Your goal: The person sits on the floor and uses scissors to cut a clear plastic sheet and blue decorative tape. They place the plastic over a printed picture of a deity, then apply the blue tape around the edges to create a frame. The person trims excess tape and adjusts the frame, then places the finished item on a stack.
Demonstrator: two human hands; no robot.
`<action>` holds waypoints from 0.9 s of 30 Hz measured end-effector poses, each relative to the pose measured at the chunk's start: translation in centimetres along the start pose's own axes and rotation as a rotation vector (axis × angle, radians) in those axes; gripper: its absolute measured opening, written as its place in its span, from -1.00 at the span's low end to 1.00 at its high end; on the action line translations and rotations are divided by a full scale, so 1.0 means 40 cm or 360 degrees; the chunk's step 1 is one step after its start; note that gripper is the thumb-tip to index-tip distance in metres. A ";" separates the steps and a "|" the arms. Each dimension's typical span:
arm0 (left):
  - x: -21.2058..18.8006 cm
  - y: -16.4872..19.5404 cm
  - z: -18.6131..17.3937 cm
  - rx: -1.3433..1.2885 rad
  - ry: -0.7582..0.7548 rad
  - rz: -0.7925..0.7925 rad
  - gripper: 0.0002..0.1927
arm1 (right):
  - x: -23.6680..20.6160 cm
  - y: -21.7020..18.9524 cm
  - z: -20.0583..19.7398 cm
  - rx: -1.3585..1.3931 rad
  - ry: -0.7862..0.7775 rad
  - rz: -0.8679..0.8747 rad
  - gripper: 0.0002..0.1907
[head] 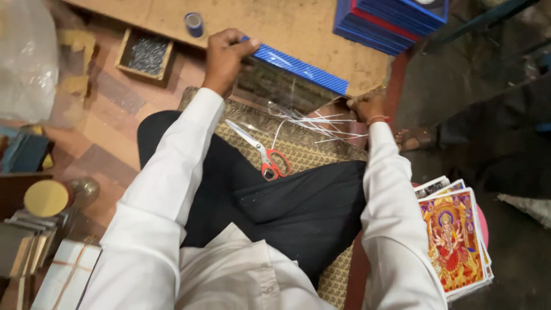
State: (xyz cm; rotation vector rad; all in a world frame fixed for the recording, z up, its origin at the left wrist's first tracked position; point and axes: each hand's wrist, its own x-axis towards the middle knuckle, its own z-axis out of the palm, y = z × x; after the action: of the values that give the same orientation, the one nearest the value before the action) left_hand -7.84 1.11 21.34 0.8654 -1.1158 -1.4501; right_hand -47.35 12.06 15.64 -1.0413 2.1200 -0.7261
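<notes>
While the blue ribbed frame (299,68) is lying across the board edge (321,34), stiff, light, its glass seemingly fragile, the left hand (225,57) is pinching one end and the right hand (367,106) is gripping the other; scissors (261,150) are resting nearby.

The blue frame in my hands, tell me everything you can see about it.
The blue frame is a long ribbed strip, glossy like plastic or painted moulding, lying slanted along the edge of the wooden board. The left hand grips its upper end; the right hand is at its lower end. A clear sheet hangs below it.
</notes>
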 end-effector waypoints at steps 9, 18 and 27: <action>0.009 -0.016 -0.034 0.0032 0.0024 0.0086 -0.81 | -0.334 -0.255 -0.062 0.1369 0.0031 -0.0716 -0.96; -0.006 -0.021 -0.095 0.0042 0.0064 0.0323 -0.75 | -0.430 -0.567 0.144 0.0738 0.0160 -0.1107 -0.88; 0.004 -0.018 -0.132 0.0100 0.0067 0.0406 -0.64 | -0.382 -0.641 0.156 0.0527 0.0115 -0.1175 -0.91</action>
State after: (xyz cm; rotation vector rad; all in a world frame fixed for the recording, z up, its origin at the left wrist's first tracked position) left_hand -3.16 0.00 19.07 0.7625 -1.1986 -1.1875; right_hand -23.65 9.95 34.73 -1.6267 1.5567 -1.4175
